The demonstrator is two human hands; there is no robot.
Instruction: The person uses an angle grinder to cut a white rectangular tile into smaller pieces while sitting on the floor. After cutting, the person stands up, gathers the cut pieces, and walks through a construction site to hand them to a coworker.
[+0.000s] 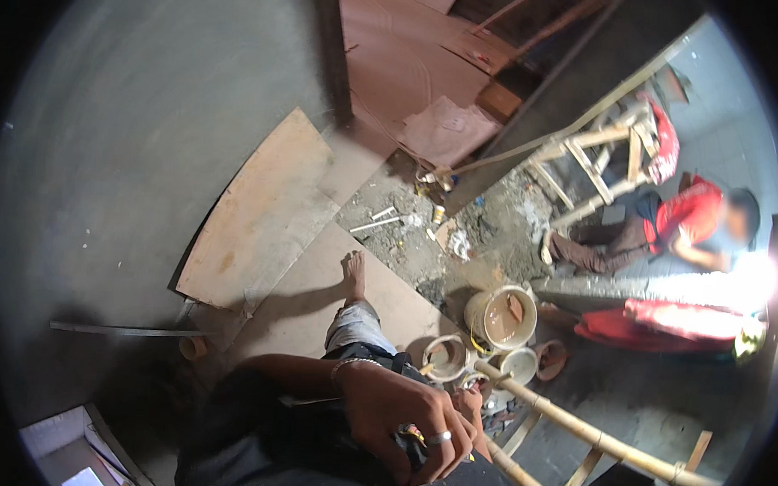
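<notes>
My left hand (413, 419), with a ring and a bracelet, is in front of my dark shirt. Its fingers are curled, and a small yellow and dark printed thing shows beneath them; I cannot make out what it is. My right hand (470, 405) is partly hidden behind the left, close to a small container (473, 380) beside the bamboo ladder (563, 414). Its fingers are too small and covered to read. A large bucket (472, 319) of murky water with a reddish-brown piece in it stands ahead, by two smaller pails (426, 351).
Boards (261, 213) lie along the left wall, with my bare foot (353, 276) on one. Rubble and litter (390, 204) cover the floor ahead. A person in red (690, 211) crouches at right near a wooden trestle (597, 165), a low wall (644, 289) and a bright lamp.
</notes>
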